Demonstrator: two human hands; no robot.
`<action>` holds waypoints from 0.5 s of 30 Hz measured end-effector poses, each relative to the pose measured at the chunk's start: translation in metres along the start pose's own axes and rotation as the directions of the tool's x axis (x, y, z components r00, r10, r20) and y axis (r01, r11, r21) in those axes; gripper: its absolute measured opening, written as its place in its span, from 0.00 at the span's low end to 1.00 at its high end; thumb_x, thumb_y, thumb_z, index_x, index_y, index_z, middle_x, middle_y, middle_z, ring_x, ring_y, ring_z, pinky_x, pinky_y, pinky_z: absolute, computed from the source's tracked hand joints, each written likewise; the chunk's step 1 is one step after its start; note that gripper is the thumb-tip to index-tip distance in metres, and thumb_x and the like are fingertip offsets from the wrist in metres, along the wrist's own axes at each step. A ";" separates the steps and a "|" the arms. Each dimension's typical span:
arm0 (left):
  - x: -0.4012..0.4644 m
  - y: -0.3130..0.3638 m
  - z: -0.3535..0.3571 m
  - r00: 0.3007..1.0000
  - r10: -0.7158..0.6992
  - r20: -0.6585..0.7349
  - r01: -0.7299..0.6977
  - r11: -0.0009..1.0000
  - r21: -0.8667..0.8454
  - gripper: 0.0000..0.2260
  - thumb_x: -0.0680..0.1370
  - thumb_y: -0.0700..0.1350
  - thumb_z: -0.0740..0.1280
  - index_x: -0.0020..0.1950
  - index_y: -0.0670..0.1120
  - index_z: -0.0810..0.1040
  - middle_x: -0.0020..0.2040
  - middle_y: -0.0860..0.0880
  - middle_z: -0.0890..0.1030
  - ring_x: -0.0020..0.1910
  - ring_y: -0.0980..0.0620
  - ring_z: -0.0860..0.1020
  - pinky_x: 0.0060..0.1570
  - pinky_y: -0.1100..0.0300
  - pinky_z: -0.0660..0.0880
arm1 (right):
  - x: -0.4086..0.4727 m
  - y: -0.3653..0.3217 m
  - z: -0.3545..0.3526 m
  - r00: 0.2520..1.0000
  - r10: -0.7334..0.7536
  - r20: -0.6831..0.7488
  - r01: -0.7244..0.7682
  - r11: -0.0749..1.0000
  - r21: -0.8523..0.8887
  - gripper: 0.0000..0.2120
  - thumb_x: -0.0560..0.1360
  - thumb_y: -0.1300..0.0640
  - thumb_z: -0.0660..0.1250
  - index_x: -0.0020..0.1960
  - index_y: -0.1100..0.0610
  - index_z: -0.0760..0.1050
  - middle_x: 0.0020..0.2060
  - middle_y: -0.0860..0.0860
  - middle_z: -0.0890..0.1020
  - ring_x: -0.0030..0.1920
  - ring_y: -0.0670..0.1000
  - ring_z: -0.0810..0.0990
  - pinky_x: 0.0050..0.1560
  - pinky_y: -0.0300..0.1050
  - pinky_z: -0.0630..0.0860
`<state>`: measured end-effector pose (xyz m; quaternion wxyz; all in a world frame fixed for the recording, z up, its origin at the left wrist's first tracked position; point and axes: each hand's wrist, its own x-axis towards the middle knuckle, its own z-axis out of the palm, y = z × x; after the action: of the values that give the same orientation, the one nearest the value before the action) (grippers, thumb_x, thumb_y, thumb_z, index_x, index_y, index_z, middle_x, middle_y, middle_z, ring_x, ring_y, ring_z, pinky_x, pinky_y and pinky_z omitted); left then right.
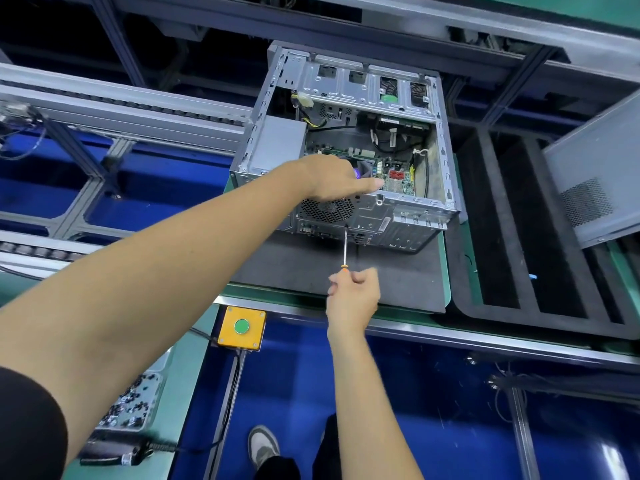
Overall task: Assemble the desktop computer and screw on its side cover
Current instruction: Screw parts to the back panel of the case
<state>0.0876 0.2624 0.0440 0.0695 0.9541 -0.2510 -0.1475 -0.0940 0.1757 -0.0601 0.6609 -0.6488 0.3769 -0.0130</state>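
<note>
Two hands working: right hand [351, 289] fingers curled round the screwdriver [345, 247], tip on the near rear panel, probably a screw. Left hand [334, 180] presses the computer case [346, 140], forefinger straight. Side cover [595, 174] waits far right. Keep the shaft square.

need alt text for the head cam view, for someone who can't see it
A person's right hand holds a screwdriver with its tip at the rear panel of an open desktop computer case, while the left hand rests on the case's top rear edge. The case sits on a dark mat; its grey side cover leans to the right.
</note>
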 end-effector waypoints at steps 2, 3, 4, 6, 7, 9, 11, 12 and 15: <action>0.001 -0.001 0.000 1.000 0.008 -0.003 -0.008 1.000 0.011 0.38 0.77 0.75 0.43 0.37 0.43 0.72 0.37 0.43 0.79 0.39 0.47 0.78 0.36 0.58 0.63 | 0.003 -0.010 -0.009 0.863 0.320 0.391 -0.484 0.743 0.461 0.10 0.79 0.63 0.62 0.40 0.54 0.67 0.28 0.50 0.72 0.20 0.47 0.64 0.18 0.38 0.57; 0.001 0.000 0.000 1.000 0.011 0.000 -0.011 1.000 0.010 0.38 0.77 0.75 0.43 0.36 0.43 0.71 0.36 0.44 0.78 0.39 0.48 0.77 0.36 0.58 0.63 | 0.004 -0.011 -0.013 0.809 0.349 0.474 -0.575 0.639 0.511 0.10 0.79 0.62 0.62 0.41 0.55 0.68 0.28 0.49 0.72 0.20 0.45 0.63 0.15 0.38 0.56; 0.001 0.000 -0.001 1.000 0.013 0.003 -0.013 1.000 0.008 0.37 0.77 0.75 0.44 0.35 0.43 0.70 0.35 0.44 0.78 0.38 0.49 0.77 0.36 0.57 0.63 | 0.003 -0.012 -0.013 0.811 0.358 0.463 -0.573 0.643 0.508 0.08 0.79 0.62 0.62 0.41 0.55 0.69 0.28 0.49 0.73 0.20 0.44 0.64 0.15 0.37 0.56; 0.000 0.001 -0.002 1.000 0.020 0.011 -0.020 1.000 0.003 0.37 0.78 0.75 0.44 0.33 0.44 0.69 0.34 0.45 0.77 0.37 0.50 0.76 0.37 0.56 0.64 | -0.004 -0.013 -0.008 0.903 0.325 0.280 -0.416 0.822 0.389 0.06 0.75 0.61 0.66 0.41 0.56 0.71 0.29 0.49 0.80 0.22 0.47 0.71 0.19 0.38 0.58; 0.000 0.002 -0.002 1.000 0.021 0.011 -0.021 1.000 0.008 0.36 0.78 0.74 0.44 0.33 0.44 0.68 0.34 0.45 0.76 0.36 0.50 0.76 0.38 0.55 0.64 | -0.009 -0.014 -0.005 0.964 0.239 0.120 -0.262 0.934 0.242 0.05 0.74 0.60 0.66 0.41 0.56 0.71 0.30 0.49 0.83 0.23 0.49 0.75 0.23 0.39 0.60; -0.002 0.002 -0.003 1.000 0.021 0.008 -0.022 1.000 0.017 0.36 0.78 0.74 0.43 0.33 0.45 0.68 0.33 0.45 0.76 0.36 0.50 0.76 0.38 0.55 0.64 | -0.017 -0.013 0.001 0.993 -0.026 -0.118 0.009 0.989 -0.146 0.06 0.73 0.54 0.67 0.42 0.53 0.70 0.30 0.47 0.83 0.27 0.52 0.80 0.29 0.42 0.62; -0.002 0.002 -0.003 1.000 0.019 0.014 -0.019 1.000 0.018 0.36 0.77 0.75 0.43 0.34 0.45 0.69 0.34 0.45 0.77 0.37 0.50 0.76 0.40 0.54 0.65 | -0.014 -0.006 0.003 0.956 -0.267 -0.123 0.173 0.850 -0.498 0.08 0.73 0.53 0.67 0.44 0.51 0.66 0.29 0.45 0.78 0.30 0.53 0.77 0.29 0.43 0.61; -0.002 0.002 -0.002 1.000 0.015 0.016 -0.015 1.000 0.020 0.37 0.77 0.75 0.42 0.35 0.45 0.70 0.35 0.45 0.78 0.37 0.51 0.76 0.42 0.53 0.66 | -0.012 -0.003 0.002 0.941 -0.326 -0.086 0.224 0.795 -0.563 0.09 0.74 0.55 0.66 0.45 0.51 0.65 0.29 0.45 0.77 0.29 0.51 0.75 0.28 0.43 0.61; -0.001 0.002 -0.003 1.000 0.014 0.008 -0.015 0.999 0.034 0.37 0.78 0.75 0.42 0.35 0.45 0.71 0.36 0.45 0.78 0.38 0.52 0.76 0.46 0.52 0.68 | -0.003 -0.006 -0.002 0.993 -0.115 0.021 0.117 0.972 -0.202 0.08 0.77 0.63 0.63 0.43 0.55 0.66 0.28 0.50 0.76 0.22 0.48 0.68 0.22 0.42 0.62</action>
<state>0.0863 0.2617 0.0471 0.0535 0.9527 -0.2606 -0.1467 -0.0942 0.1751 -0.0529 0.5913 -0.7337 0.3346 -0.0099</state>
